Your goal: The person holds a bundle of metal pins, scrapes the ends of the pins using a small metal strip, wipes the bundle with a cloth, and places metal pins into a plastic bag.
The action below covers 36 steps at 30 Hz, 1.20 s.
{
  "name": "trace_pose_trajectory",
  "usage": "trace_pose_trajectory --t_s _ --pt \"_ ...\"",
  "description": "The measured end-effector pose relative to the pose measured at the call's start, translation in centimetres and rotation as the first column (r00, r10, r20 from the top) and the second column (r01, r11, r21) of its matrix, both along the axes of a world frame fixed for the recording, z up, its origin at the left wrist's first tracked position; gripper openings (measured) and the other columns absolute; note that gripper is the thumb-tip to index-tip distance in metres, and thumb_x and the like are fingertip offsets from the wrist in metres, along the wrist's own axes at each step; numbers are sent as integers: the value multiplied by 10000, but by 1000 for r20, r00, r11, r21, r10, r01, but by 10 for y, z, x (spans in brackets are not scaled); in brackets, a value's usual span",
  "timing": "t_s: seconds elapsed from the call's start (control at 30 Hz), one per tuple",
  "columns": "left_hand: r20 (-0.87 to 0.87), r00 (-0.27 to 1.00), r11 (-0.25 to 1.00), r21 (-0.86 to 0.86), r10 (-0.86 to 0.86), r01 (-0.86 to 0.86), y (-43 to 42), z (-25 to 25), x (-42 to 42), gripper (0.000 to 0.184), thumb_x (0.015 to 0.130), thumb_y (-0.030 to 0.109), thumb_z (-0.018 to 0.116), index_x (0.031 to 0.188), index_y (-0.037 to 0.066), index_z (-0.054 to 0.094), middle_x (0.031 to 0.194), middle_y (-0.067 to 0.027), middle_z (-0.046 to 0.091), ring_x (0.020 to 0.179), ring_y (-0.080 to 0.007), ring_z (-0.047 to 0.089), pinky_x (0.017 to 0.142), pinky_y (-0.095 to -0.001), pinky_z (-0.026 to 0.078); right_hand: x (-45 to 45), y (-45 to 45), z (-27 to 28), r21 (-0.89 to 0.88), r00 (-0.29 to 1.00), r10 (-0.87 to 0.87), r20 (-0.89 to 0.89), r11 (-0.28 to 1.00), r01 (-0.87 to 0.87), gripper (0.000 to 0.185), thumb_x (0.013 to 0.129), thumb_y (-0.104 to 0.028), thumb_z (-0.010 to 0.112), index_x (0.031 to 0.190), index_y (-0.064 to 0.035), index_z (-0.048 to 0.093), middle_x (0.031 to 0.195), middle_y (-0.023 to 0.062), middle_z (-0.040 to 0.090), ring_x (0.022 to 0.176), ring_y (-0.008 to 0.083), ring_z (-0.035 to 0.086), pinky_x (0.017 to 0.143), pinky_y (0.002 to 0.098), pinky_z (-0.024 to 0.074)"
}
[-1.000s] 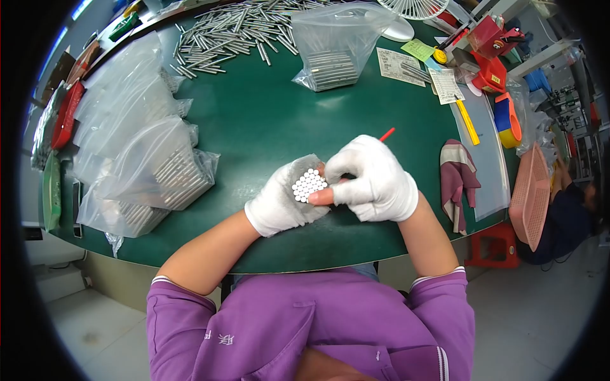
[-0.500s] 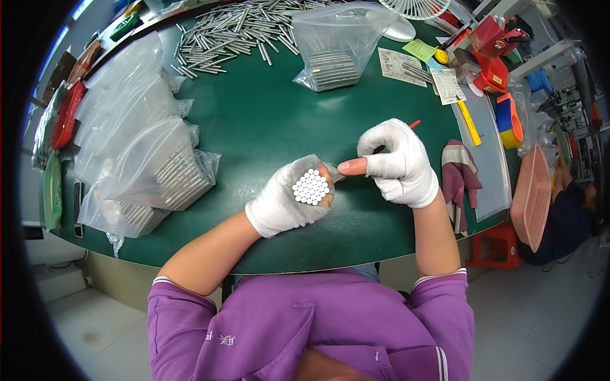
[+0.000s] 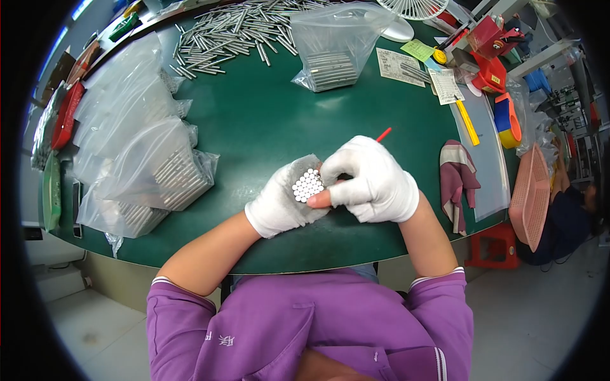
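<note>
My left hand (image 3: 276, 202), in a white glove, is wrapped round a bundle of metal rods (image 3: 306, 188). Their round, bright ends face up toward me, packed close together; the rest of their length is hidden by the glove. My right hand (image 3: 372, 181), gloved with a bare thumb tip, is curled, and a thin red stick (image 3: 384, 134) pokes out behind its knuckles. Its thumb and forefinger reach the right side of the bundle, covering some rod ends. The stick's other end is hidden within the hand.
Loose metal rods (image 3: 235, 32) lie heaped at the back of the green table (image 3: 254, 120). A clear bag of rods (image 3: 330, 70) stands beside them, and more filled bags (image 3: 155, 165) line the left. Right are a yellow cutter (image 3: 467, 124), cloth (image 3: 459, 181) and pink basket (image 3: 531, 197).
My right hand has moved left and slightly down, from beside the bundle onto its right edge. The red stick has travelled with it. My left hand stays in place.
</note>
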<state>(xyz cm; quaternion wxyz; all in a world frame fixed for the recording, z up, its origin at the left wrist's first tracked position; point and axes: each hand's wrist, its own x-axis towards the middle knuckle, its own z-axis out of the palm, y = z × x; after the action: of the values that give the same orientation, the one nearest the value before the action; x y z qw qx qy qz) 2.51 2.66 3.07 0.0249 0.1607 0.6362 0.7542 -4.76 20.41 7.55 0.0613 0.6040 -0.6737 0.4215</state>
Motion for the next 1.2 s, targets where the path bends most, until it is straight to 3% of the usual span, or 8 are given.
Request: trace_pose_trajectory --t_s 0.33,0.4,0.47,0.57,0.73,1.0,1.13,1.2 --pt "146 980 990 18 -138 137 -6 5 -5 329 728 -15 710 990 72 532 903 0 588 823 -83 566 727 -245 489 5 -3 3 15 1000 -7 -3 1000 7 336 549 -47 652 852 -174 724 693 61 576 571 264 563 495 353 423" --pt "124 987 984 -131 -101 118 -2 -5 -8 307 731 -17 699 969 74 527 901 -6 590 811 -83 566 720 -242 488 -9 9 -5 -28 998 -13 56 999 14 354 543 -34 635 859 -168 722 690 61 574 563 262 556 496 351 422" --pt "119 989 996 -5 -92 93 1 -13 -9 314 729 -14 703 976 70 527 913 -12 595 822 -87 572 732 -236 488 -17 22 -4 -21 997 -67 35 998 67 392 565 -56 585 910 -157 742 686 47 544 512 230 518 482 321 398" --pt "100 989 981 -152 -108 122 -2 -8 -6 323 737 -26 692 997 61 522 944 -20 601 856 -94 580 762 -233 492 -4 1 -8 -95 1000 5 7 995 -4 401 560 -55 603 919 -168 741 694 27 539 558 229 529 509 330 408" --pt "131 984 993 28 -121 119 1 -20 -8 383 733 -19 709 1054 58 515 963 -31 596 878 -104 578 791 -243 495 -18 22 -4 27 995 -11 95 1000 9 384 567 -79 620 920 -171 742 706 22 543 565 217 532 515 323 405" --pt "-87 996 976 -212 28 -46 -3 -3 -2 370 737 -8 709 1045 56 515 955 -25 596 865 -100 576 772 -247 488 -13 14 -10 7 998 -6 56 1000 5 398 557 -77 617 929 -152 738 701 40 540 574 218 532 542 327 413" --pt "131 986 994 23 -105 103 2 -8 -6 370 727 3 719 1035 53 519 943 -27 590 864 -103 573 773 -251 488 -10 10 -5 -29 998 -21 67 999 23 432 559 -57 601 957 -156 735 648 42 518 509 208 509 482 311 388" --pt "-38 997 985 -158 67 -72 -1 8 3 292 745 -31 677 980 55 525 929 -25 596 865 -103 577 770 -245 488 -1 -3 -6 -36 1000 16 -22 999 -17 420 571 -41 605 953 -164 731 647 28 514 511 216 506 474 318 382"
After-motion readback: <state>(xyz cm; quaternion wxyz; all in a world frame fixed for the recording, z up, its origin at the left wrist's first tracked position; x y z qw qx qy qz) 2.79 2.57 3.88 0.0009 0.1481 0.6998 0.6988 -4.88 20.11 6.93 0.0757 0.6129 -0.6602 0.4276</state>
